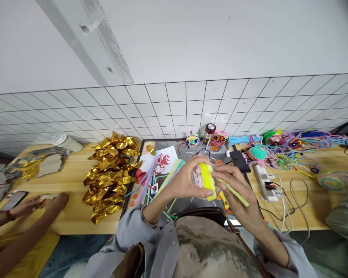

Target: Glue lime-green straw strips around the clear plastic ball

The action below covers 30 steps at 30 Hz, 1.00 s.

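Left fingers point(203, 192) clamped on one banded ball point(206, 178) | right fingers point(224, 176) pinching one yellow strip point(240, 198) | two figures point(193, 140) flank one bottle point(209, 134)

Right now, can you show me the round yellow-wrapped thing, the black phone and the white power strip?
Round yellow-wrapped thing point(206, 179): head view, on its yellow wrapping.
Black phone point(240, 161): head view, on its dark flat face.
White power strip point(262, 180): head view, on its casing.

The wooden table point(69, 170) supports a dark mat point(184, 156) directly beneath the fingers point(223, 175). Left of the fingers lie gold foil pieces point(108, 185); farther left stands a lidded cup point(71, 143). Right of the fingers lie a white power strip point(261, 177) and, beyond it, tangled coloured stems point(295, 157).
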### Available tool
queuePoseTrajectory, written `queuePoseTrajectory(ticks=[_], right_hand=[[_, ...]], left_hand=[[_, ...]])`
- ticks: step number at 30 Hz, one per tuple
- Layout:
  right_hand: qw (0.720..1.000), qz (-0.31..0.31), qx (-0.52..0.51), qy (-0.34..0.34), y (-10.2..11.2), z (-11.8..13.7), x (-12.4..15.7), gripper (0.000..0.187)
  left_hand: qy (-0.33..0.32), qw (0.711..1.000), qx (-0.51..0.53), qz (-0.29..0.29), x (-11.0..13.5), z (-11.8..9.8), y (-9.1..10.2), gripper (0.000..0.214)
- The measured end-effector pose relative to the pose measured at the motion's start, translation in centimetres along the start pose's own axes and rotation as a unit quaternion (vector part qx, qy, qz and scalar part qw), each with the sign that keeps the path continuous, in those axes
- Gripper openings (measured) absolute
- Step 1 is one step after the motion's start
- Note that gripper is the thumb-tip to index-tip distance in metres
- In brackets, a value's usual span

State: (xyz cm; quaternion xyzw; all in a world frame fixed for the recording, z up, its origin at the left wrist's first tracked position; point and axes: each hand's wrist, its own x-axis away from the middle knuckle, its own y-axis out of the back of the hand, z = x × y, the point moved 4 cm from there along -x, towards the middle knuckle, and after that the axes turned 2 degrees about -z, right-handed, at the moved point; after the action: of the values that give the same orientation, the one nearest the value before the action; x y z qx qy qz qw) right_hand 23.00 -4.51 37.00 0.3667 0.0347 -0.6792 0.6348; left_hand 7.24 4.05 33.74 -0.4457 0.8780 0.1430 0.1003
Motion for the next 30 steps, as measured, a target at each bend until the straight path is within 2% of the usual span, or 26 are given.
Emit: queuePoseTrajectory(ticks=[9, 15, 20, 24, 30], right_hand=[[0.999, -0.036, 0.005, -0.023, 0.2, -0.6, -0.1, 0.036], [1.0, 0.024, -0.02, 0.005, 1.7, -2.0, -1.4, 0.038], [0.998, 0.057, -0.024, 0.023, 2.7, -2.7, -1.9, 0.04], [0.998, 0.057, -0.032, 0.007, 2.7, -3.2, -1.8, 0.04], [1.0, 0.013, -0.015, -0.009, 1.7, -2.7, -2.1, 0.035]], left_hand=[[-0.017, 0.999, 0.019, 0.026, -1.6, -0.2, 0.0, 0.067], [0.009, 0.999, 0.014, -0.046, -1.5, 0.3, -1.0, 0.073], [0.014, 0.997, 0.024, -0.078, -1.7, 0.6, -1.9, 0.073], [0.009, 0.997, 0.03, -0.072, -2.1, 0.7, -1.8, 0.073], [0.019, 0.999, 0.019, -0.04, -2.7, 0.9, -0.6, 0.073]])
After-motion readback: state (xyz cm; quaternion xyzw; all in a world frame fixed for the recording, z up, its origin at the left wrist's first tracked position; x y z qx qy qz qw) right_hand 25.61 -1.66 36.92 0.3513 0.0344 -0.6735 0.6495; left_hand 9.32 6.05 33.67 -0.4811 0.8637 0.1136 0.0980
